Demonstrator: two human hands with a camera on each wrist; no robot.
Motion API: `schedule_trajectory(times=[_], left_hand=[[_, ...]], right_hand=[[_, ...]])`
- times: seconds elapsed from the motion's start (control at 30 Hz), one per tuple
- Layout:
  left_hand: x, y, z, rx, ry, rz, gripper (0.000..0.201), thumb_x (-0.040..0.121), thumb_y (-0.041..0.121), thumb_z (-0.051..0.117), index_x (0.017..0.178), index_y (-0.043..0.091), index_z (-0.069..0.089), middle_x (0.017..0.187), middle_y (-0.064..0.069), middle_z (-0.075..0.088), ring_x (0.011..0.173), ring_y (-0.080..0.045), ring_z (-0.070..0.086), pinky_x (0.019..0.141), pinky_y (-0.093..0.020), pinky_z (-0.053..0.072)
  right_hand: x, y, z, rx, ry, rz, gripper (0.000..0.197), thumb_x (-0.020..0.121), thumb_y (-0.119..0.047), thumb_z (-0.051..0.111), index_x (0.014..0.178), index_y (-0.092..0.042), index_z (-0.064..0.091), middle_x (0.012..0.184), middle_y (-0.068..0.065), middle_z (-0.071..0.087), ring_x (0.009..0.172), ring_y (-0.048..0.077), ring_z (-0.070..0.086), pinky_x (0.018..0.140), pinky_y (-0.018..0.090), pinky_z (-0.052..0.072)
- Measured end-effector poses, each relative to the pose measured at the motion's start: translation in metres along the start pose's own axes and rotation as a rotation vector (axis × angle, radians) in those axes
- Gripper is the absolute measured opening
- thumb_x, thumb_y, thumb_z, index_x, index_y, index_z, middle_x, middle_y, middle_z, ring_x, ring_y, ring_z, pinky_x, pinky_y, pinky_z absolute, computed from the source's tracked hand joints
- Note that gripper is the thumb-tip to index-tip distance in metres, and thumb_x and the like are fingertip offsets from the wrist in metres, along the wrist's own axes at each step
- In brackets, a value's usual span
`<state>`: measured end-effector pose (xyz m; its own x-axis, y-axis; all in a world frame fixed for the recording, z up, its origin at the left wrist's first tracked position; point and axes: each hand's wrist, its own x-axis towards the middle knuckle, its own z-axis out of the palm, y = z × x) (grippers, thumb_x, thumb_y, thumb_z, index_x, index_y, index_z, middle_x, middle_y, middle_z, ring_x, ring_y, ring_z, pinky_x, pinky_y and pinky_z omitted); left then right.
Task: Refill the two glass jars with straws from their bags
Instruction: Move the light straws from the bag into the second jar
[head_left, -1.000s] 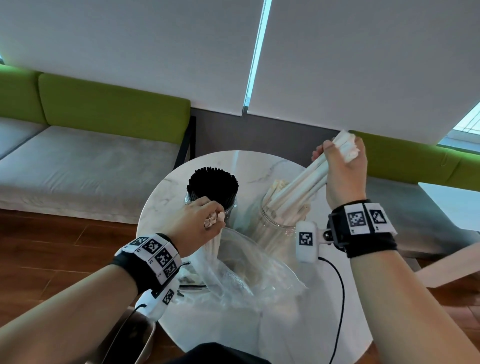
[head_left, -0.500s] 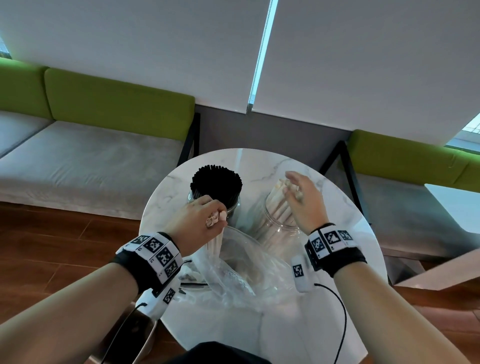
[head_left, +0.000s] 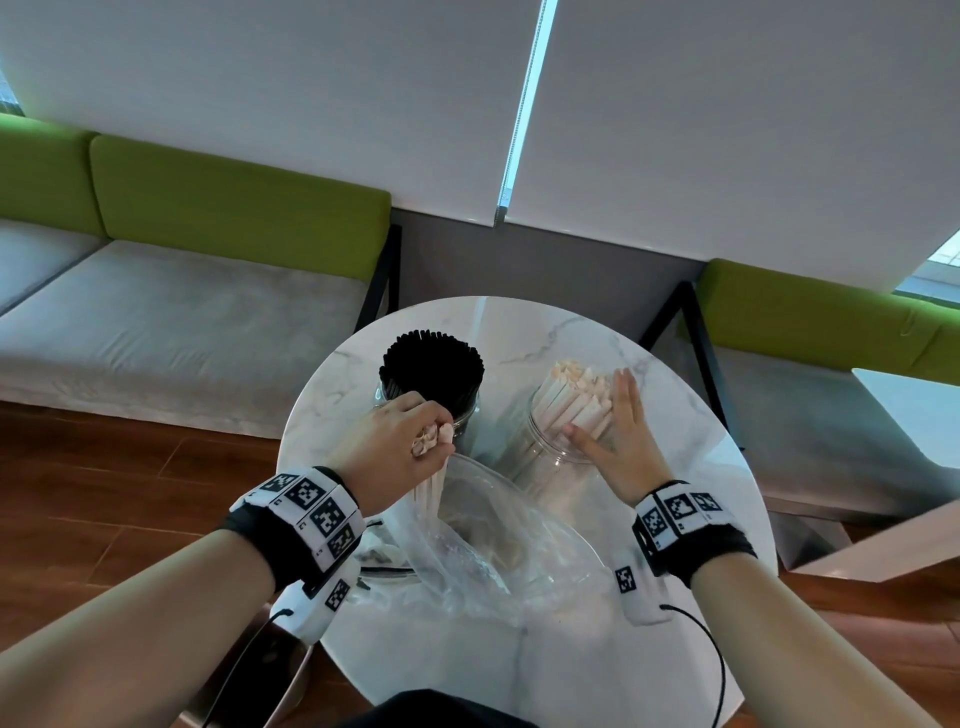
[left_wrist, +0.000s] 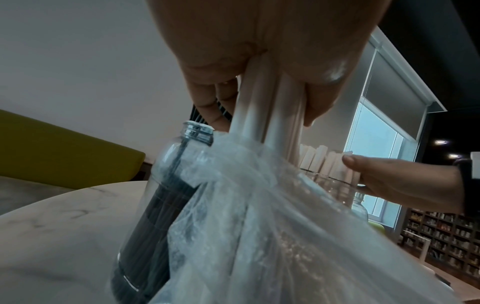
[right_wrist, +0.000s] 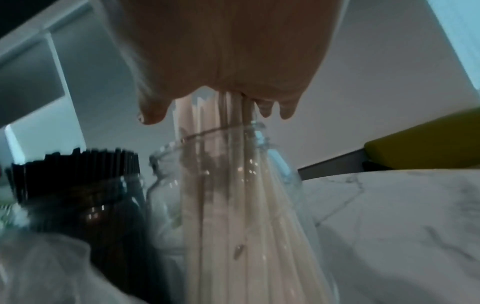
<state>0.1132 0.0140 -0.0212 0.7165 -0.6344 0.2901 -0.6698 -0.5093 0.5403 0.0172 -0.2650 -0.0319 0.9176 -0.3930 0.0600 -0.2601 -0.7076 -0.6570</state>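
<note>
Straws go from a plastic bag into two glass jars on a round marble table.

From the head view, the left hand (head_left: 400, 447) has its fingers curled around a small bunch of white straws (head_left: 431, 480) that stand in the clear bag (head_left: 498, 551), in front of the jar of black straws (head_left: 432, 379). The right hand (head_left: 621, 441) is flat, fingers straight and together, thumb spread, pressing the side of the white straws in the second jar (head_left: 550, 452), on the right part of the table (head_left: 691, 467). From the left wrist view, the fingers (left_wrist: 207, 96) and thumb pinch the white straws above the bag (left_wrist: 272, 226); the black jar (left_wrist: 161, 201) is just behind. From the right wrist view, blurred, fingertips (right_wrist: 265, 109) touch the straws above the jar rim (right_wrist: 207, 133).
</note>
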Motion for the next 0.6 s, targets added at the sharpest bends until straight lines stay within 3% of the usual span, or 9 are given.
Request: schedule_trajectory(times=[0.13, 0.23, 0.3, 0.4, 0.47, 0.6], left_hand=[[0.000, 0.001, 0.000, -0.007, -0.019, -0.019, 0.012, 0.084, 0.028, 0.063, 0.095, 0.025, 0.063, 0.093, 0.010, 0.057, 0.081, -0.011, 0.052, 0.070, -0.017, 0.034], [-0.001, 0.003, -0.001, 0.016, -0.006, -0.027, 0.011, 0.084, 0.030, 0.062, 0.094, 0.026, 0.063, 0.092, 0.011, 0.056, 0.078, -0.008, 0.048, 0.066, -0.006, 0.030], [-0.001, 0.004, -0.003, 0.042, -0.006, -0.035, 0.011, 0.085, 0.031, 0.062, 0.095, 0.027, 0.063, 0.093, 0.013, 0.056, 0.077, -0.006, 0.046, 0.065, -0.004, 0.029], [-0.002, 0.004, -0.003, 0.031, -0.013, -0.038, 0.013, 0.084, 0.031, 0.063, 0.095, 0.027, 0.063, 0.094, 0.013, 0.056, 0.078, -0.006, 0.048, 0.065, -0.005, 0.029], [-0.001, 0.002, -0.001, 0.027, -0.009, -0.032, 0.012, 0.083, 0.031, 0.063, 0.094, 0.028, 0.063, 0.093, 0.013, 0.056, 0.078, -0.007, 0.049, 0.065, -0.007, 0.029], [0.000, 0.001, 0.000, 0.023, -0.017, -0.042, 0.012, 0.084, 0.033, 0.061, 0.095, 0.029, 0.062, 0.092, 0.015, 0.053, 0.079, -0.007, 0.048, 0.068, -0.013, 0.031]], right_hand=[[0.018, -0.010, 0.006, -0.047, 0.074, -0.064, 0.116, 0.068, -0.067, 0.061, 0.152, -0.018, -0.002, 0.161, -0.002, -0.003, 0.148, 0.013, 0.003, 0.120, 0.035, 0.013], [0.036, -0.015, 0.006, -0.048, 0.101, -0.003, 0.114, 0.067, -0.053, 0.078, 0.152, -0.022, 0.009, 0.158, 0.001, 0.016, 0.144, 0.021, 0.018, 0.117, 0.040, 0.024], [0.043, -0.016, 0.008, -0.117, 0.112, 0.003, 0.095, 0.065, -0.051, 0.080, 0.143, -0.021, 0.034, 0.140, 0.004, 0.040, 0.129, 0.026, 0.035, 0.107, 0.037, 0.034], [0.046, -0.022, 0.009, -0.181, 0.257, -0.138, 0.060, 0.065, -0.046, 0.081, 0.114, -0.017, 0.062, 0.108, 0.002, 0.051, 0.105, 0.023, 0.044, 0.093, 0.035, 0.042], [0.050, -0.027, 0.008, -0.181, 0.315, -0.193, 0.055, 0.066, -0.044, 0.081, 0.109, -0.014, 0.064, 0.104, 0.004, 0.052, 0.101, 0.023, 0.043, 0.090, 0.037, 0.044], [0.054, -0.028, 0.006, -0.346, 0.218, -0.101, 0.080, 0.066, -0.060, 0.075, 0.131, -0.022, 0.049, 0.126, 0.003, 0.044, 0.115, 0.026, 0.038, 0.099, 0.043, 0.040]])
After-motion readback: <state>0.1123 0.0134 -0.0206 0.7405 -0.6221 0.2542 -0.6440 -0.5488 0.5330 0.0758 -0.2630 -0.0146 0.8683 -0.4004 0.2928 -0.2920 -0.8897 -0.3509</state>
